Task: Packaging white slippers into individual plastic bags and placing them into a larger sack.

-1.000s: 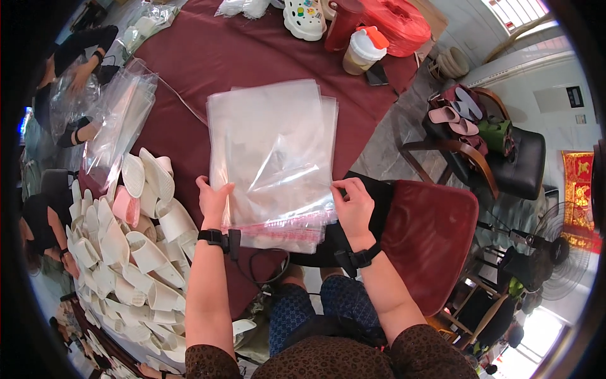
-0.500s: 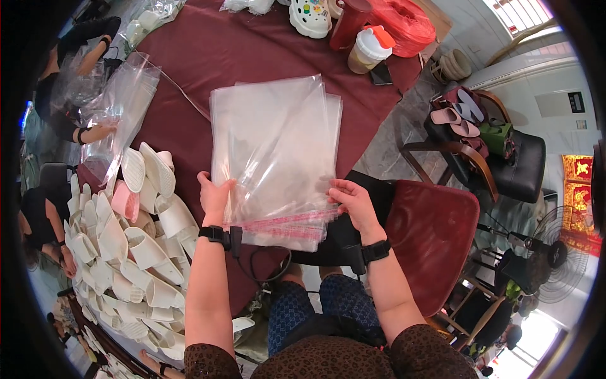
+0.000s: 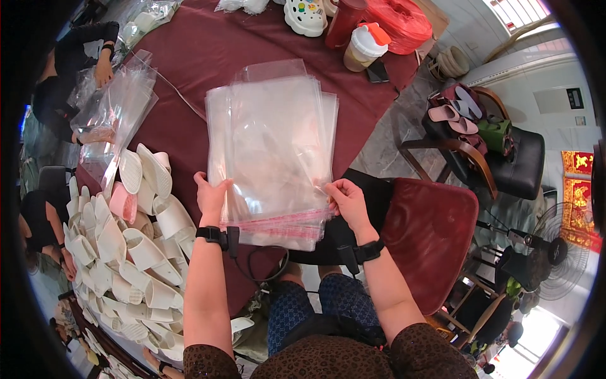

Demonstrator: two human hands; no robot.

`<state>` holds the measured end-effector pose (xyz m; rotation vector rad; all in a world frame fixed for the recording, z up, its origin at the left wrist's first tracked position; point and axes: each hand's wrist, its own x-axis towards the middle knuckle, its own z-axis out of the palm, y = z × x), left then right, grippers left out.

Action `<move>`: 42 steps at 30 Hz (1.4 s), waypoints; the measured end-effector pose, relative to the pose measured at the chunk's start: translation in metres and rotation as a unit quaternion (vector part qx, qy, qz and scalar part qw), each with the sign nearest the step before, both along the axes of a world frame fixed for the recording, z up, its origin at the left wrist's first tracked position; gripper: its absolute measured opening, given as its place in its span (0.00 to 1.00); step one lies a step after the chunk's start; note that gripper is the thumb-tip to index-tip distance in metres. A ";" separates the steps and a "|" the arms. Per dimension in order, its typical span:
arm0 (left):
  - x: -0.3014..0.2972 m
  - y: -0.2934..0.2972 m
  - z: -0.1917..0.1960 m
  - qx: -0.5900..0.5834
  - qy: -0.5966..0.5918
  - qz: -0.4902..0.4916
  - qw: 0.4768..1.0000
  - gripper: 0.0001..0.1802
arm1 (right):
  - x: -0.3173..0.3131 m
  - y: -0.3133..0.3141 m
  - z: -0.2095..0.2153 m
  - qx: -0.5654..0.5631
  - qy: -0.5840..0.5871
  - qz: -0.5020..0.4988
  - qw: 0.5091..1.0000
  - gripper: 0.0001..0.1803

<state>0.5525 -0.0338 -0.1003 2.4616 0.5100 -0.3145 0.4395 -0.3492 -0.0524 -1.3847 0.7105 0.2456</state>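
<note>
A stack of see-through plastic bags [image 3: 271, 145] with pink-striped lower ends lies on the dark red tablecloth [image 3: 180, 50], its sheets slightly fanned. At the stack's left edge, my left hand [image 3: 213, 197] grips it with the thumb on top; the fingers beneath are partly hidden. Opposite, my right hand [image 3: 349, 203] pinches the right edge of the upper bag near the pink strip, thumb and forefinger together. One bag juts out beyond the others at the far end.
White slippers [image 3: 146, 249] are heaped at left, with a pink slipper [image 3: 123, 202] among them. A co-worker's hand [image 3: 103, 71] is by more plastic bags [image 3: 120, 120]. A lidded cup [image 3: 364, 49] and phone [image 3: 378, 72] stand far right. A red chair [image 3: 429, 240] sits right.
The upper bag has straightened and shifted on the stack, and one bag now sticks out at the far end. My right hand has moved slightly left. The co-worker's upper hand has shifted.
</note>
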 end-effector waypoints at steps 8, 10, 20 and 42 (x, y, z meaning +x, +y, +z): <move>0.001 -0.001 0.001 -0.006 0.002 0.004 1.000 0.41 | -0.002 0.003 -0.009 -0.040 -0.022 -0.003 0.999 0.11; 0.002 -0.001 0.002 -0.003 0.006 0.007 1.000 0.41 | -0.003 0.005 -0.012 -0.050 -0.029 -0.014 0.998 0.11; 0.001 -0.005 0.004 -0.010 0.005 0.012 1.000 0.41 | -0.031 -0.001 -0.066 -0.219 0.032 -0.010 0.975 0.26; 0.001 0.005 -0.008 -0.039 -0.013 0.008 0.999 0.43 | -0.022 0.024 -0.007 -0.399 0.067 0.049 0.913 0.15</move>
